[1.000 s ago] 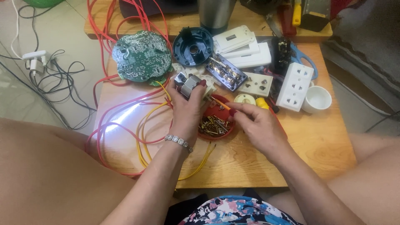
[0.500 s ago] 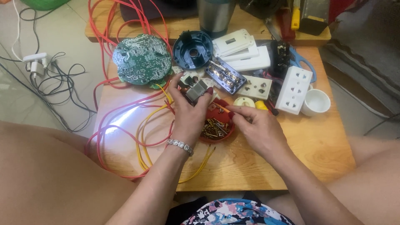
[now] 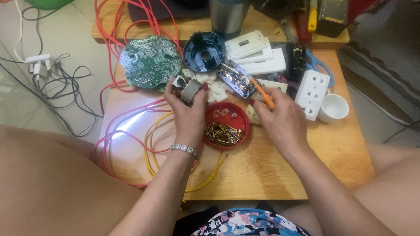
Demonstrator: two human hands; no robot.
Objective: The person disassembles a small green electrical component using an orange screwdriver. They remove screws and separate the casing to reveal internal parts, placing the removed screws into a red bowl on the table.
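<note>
Fingers of my left hand (image 3: 189,114) clamp the small grey metal-and-white switch block (image 3: 187,88) at twelve o'clock of the round red lid of brass screws (image 3: 227,126), keeping it steady, while my right hand (image 3: 280,120) pinches the orange-handled screwdriver (image 3: 263,94).

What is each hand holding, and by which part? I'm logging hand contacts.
The left hand holds a small grey electrical part by its sides, between thumb and fingers. The right hand holds an orange tool; its grip hides the lower end.
</note>
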